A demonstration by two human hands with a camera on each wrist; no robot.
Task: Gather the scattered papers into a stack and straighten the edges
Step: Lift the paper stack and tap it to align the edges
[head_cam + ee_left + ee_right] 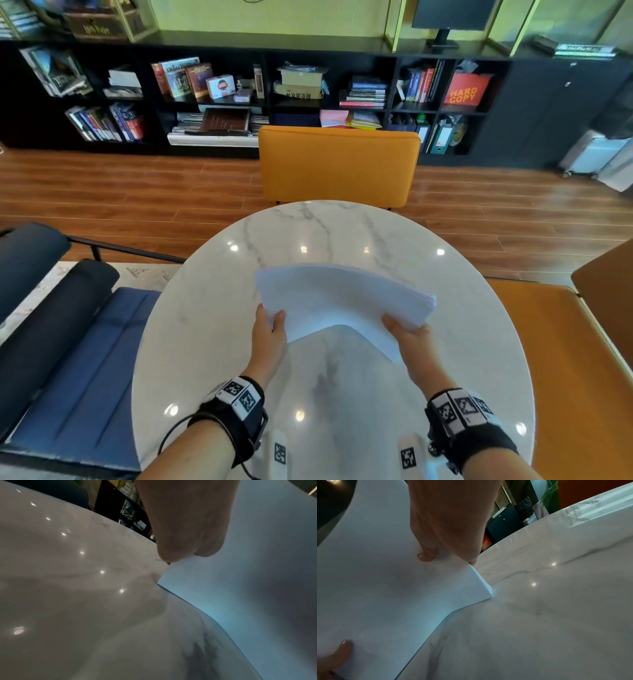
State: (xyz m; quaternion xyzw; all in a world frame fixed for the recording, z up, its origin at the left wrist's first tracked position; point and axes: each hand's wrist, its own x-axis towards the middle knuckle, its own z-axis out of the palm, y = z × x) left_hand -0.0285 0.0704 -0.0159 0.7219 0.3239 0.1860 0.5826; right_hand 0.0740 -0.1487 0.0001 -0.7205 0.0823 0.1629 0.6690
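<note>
A stack of white papers (339,298) is held above the round marble table (212,325), bowed so its near edge arches up in the middle. My left hand (272,327) grips the stack's left side, thumb on top. My right hand (407,337) grips the right side, where the sheet edges fan out slightly. In the left wrist view my left hand (185,534) pinches the paper's edge (240,574) over the table. From the right wrist, fingers (428,555) press on the papers (385,574), whose lower corner touches the table (556,601).
An orange chair (339,164) stands at the table's far side, another orange seat (579,377) at the right and a blue cushioned chair (85,370) at the left. A dark bookshelf (239,92) lines the far wall across a wooden floor.
</note>
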